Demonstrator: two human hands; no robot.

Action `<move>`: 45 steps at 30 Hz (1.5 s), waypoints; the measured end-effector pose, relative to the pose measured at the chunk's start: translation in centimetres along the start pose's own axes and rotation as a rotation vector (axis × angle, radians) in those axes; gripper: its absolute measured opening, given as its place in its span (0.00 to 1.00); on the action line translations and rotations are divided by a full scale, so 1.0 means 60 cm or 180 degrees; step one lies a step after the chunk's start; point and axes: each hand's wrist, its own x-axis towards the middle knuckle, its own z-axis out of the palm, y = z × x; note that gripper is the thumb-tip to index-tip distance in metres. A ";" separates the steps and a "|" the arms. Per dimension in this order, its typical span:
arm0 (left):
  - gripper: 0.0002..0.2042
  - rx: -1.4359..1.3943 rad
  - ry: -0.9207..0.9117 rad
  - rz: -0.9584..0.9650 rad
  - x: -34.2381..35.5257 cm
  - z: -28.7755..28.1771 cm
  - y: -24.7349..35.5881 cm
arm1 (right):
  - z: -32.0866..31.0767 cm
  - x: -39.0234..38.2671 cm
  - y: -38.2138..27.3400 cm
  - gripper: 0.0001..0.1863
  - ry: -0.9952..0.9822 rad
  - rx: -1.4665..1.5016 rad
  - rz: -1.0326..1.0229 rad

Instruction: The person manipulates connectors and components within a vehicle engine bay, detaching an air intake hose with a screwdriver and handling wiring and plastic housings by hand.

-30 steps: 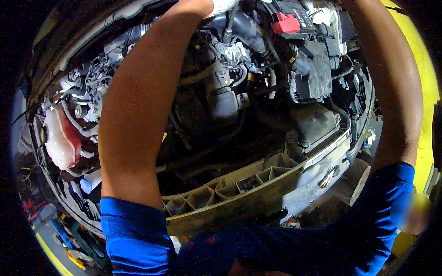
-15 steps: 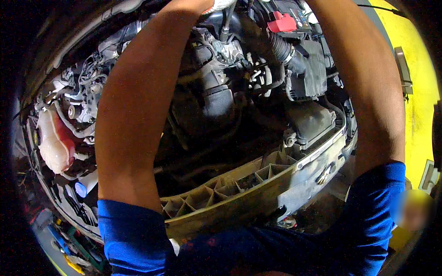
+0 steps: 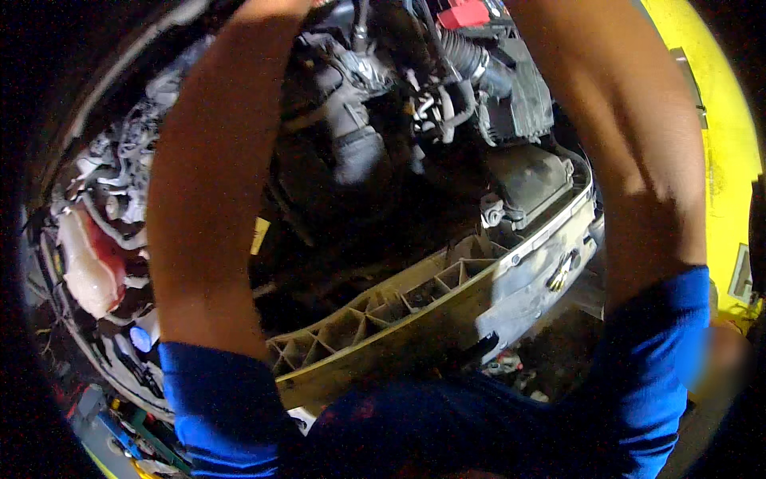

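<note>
Both my bare forearms reach over an open engine bay and leave the picture at its top edge, so my hands are out of sight. My left forearm [image 3: 207, 184] passes over the left part of the bay. On the other side, my right forearm [image 3: 630, 144] runs up beside a black air filter box [image 3: 523, 92]. A ribbed black intake hose [image 3: 463, 52] joins that box. Past the hose, a red plastic cover [image 3: 464, 13] shows at the top edge. Between the arms lie a dark engine part [image 3: 357, 152] and several light-coloured pipe ends [image 3: 427, 112].
A pale, ribbed front crossbeam [image 3: 383, 339] curves between my body and the engine. At left sit a translucent reservoir with reddish contents [image 3: 86, 263] and a blue cap [image 3: 141, 338]. Tools [image 3: 120, 439] lie at lower left. Yellow bodywork [image 3: 730, 152] stands at right, near a blurred person [image 3: 722, 355].
The view has shifted, so the engine parts sit higher and slightly farther left. The patterned white thing by my left wrist has left the picture. Both arms stay stretched forward.
</note>
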 end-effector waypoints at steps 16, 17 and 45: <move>0.15 -0.0228 -0.0711 -0.1136 -0.631 -0.416 0.328 | -0.299 -0.535 0.113 0.30 -0.0797 0.4804 0.0497; 0.17 -0.0380 -0.0600 -0.1543 -0.712 -0.439 0.337 | -0.283 -0.560 0.087 0.31 -0.0774 0.4806 0.0618; 0.18 0.2797 0.2428 -0.6716 -2.306 -1.160 0.530 | 0.012 -0.587 -0.371 0.43 -0.2014 0.0890 -0.0358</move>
